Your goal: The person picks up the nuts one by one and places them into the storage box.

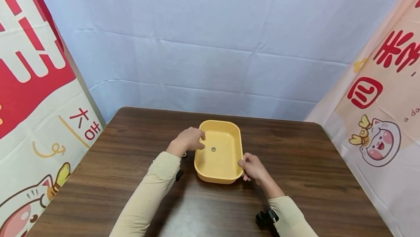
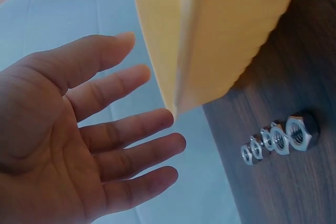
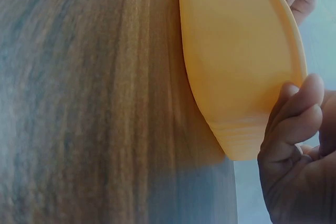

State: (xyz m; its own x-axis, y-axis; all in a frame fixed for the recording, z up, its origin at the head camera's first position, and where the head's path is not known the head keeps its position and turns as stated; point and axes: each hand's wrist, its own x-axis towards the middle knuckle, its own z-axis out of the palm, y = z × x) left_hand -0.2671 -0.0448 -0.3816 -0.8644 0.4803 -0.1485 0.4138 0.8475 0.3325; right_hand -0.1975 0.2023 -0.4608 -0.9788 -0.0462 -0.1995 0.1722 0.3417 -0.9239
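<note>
A yellow plastic tub [image 1: 219, 178] with rounded corners sits on the table. A single metal nut [image 1: 213, 149] lies on its floor. Over the tub's left rim hangs my left hand [image 1: 189, 140], its fingers spread and relaxed with nothing in them. On the opposite side my right hand [image 1: 253, 167] pinches the rim near the front corner, thumb inside and fingers outside, as the right wrist view also shows. Left of the tub, a row of several hex nuts [image 2: 280, 139] of different sizes stands on the table; in the head view my left wrist mostly hides them.
The dark wood-grain table [image 1: 295, 167] reaches back to a pale blue cloth [image 1: 203, 69]. Printed cloths hang at the left [image 1: 29, 94] and right [image 1: 380, 120]. A black strap-mounted device [image 1: 267, 218] is on my right wrist.
</note>
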